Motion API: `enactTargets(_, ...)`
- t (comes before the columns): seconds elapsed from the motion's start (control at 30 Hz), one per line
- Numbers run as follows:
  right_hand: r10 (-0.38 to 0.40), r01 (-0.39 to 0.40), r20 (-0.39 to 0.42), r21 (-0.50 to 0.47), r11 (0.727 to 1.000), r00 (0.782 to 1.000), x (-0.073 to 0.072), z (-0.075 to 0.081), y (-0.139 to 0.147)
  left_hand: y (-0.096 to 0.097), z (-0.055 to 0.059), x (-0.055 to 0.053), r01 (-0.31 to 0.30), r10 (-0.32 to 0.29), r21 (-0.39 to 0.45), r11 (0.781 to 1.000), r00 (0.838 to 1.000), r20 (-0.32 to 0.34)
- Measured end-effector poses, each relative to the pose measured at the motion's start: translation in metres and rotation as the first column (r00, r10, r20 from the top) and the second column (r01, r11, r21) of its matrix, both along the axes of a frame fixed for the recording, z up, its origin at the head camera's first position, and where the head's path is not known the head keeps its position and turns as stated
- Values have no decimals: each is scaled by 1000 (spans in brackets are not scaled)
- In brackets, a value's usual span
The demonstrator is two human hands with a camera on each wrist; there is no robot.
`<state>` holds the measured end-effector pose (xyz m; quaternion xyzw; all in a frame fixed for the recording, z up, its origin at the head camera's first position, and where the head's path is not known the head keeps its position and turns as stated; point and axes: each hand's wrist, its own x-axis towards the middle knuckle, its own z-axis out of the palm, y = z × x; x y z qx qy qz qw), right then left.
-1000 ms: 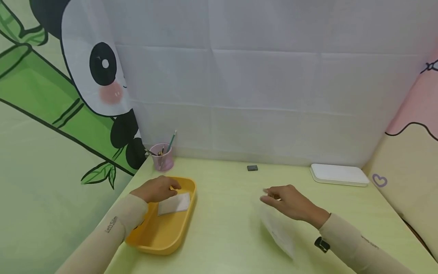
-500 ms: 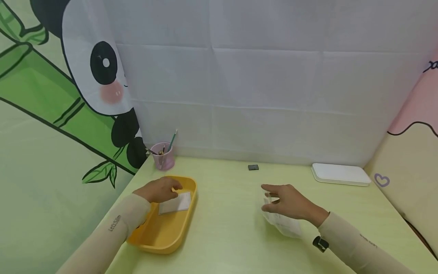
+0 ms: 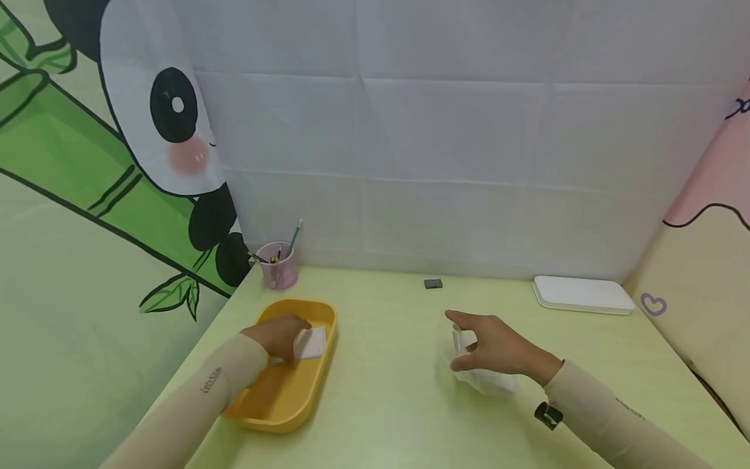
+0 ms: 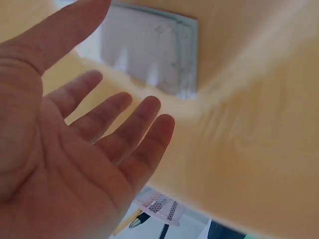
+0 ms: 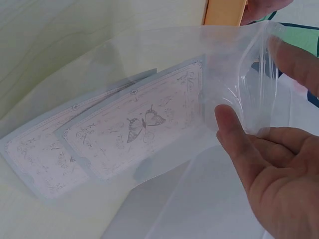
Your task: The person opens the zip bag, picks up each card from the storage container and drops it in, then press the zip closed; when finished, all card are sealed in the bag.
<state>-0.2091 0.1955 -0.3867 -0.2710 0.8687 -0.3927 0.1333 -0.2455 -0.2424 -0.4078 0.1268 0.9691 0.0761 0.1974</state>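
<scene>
My left hand (image 3: 280, 336) reaches into the yellow tray (image 3: 287, 400). Its fingers are spread and loosely bent in the left wrist view, close to a small stack of pale printed cards (image 4: 142, 47) lying on the tray floor. Whether a fingertip touches the cards, I cannot tell. Out over the table, my right hand (image 3: 500, 346) holds a clear zip bag (image 3: 489, 383) near its mouth, thumb and fingers set apart around the film. Inside the bag, the right wrist view has two overlapping cards (image 5: 142, 122) with a butterfly print and ornate border.
Behind the tray stands a pink pencil cup (image 3: 278, 267) holding pens and a green pencil. A small dark grey block (image 3: 433, 284) lies at the table's back. A white flat case (image 3: 583, 294) sits at the back right. White cloth hangs behind the table.
My left hand has moved right and down onto the cards in the tray. The right hand's thumb and fingers have spread apart, and the bag has swung up to lie under that hand.
</scene>
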Motion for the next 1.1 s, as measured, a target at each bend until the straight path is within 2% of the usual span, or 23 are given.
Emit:
enactTargets(0.17, 8, -8, 5, -14, 1000, 1000, -1, 0, 0, 1, -3, -2, 1, -1, -42, 999, 1000, -10)
enactTargets(0.43, 23, -22, 8, -44, 999, 1000, -4, 0, 2, -3, -6, -8, 26, -27, -46, 999, 999, -26)
enactTargets(0.73, 5, -5, 3, -47, 999, 1000, -7, 0, 5, -2, 6, -5, -74, 71, -142, 987, 997, -23)
enactTargets(0.83, 8, -7, 3, -42, 999, 1000, -7, -1, 5, -1, 9, -3, -77, 75, -158, 984, 997, -22)
enactTargets(1.1, 13, -13, 4, -54, 998, 1000, -6, 1, 5, -2, 8, -3, -82, 80, -193, 978, 997, -14)
